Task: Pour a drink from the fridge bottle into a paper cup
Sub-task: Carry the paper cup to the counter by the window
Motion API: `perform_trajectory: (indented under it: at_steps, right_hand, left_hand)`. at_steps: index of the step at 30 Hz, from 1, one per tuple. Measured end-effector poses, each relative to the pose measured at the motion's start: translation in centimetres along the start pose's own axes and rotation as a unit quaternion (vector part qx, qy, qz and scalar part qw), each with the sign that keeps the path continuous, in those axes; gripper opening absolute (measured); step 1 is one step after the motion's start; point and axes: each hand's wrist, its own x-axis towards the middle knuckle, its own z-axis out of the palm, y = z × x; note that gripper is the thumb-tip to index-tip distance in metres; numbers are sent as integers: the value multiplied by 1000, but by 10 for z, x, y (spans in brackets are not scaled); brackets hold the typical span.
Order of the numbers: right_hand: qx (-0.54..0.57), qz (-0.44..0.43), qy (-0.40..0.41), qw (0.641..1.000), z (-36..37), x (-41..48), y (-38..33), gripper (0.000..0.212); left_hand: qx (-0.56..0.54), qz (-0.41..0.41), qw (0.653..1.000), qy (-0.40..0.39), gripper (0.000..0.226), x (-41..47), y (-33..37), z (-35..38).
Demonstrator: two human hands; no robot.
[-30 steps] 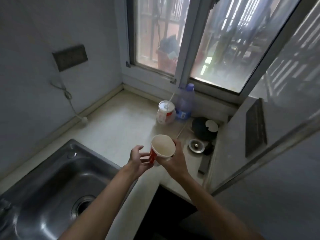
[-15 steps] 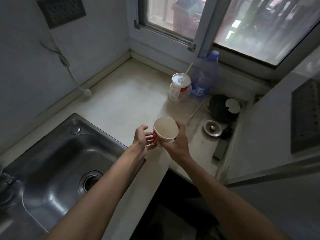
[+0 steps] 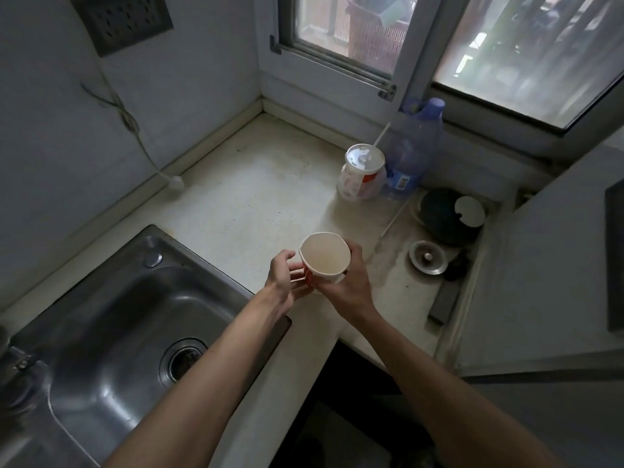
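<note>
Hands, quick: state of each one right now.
Left hand: fingers curled beside the paper cup; whether it grips cannot be told.
Right hand: holds the paper cup.

paper cup (image 3: pixel 324 256) matt | sink (image 3: pixel 111 319) glossy metal | bottle (image 3: pixel 413 153) clear plastic
</note>
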Motion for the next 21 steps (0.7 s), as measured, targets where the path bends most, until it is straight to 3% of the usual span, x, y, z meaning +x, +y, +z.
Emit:
perform_trajectory:
  at_steps: [10, 14, 17, 21]
  right_hand:
    - [-7, 22, -37, 999, -5, -7, 2, 99]
    - [-4, 40, -21, 999, -8, -12, -12, 84]
    - [-21, 45, 0, 999, -15, -14, -31, 73]
    - [-68, 33, 10, 997, -27, -13, -61, 63]
  left_hand:
    - [56, -1, 998, -19, 54, -13, 13, -10]
    - [144, 40, 989, -6, 53, -26, 21, -9]
    - [270, 131, 954, 9, 48, -42, 33, -6]
    - [465, 242, 850, 48, 47, -71, 51, -7]
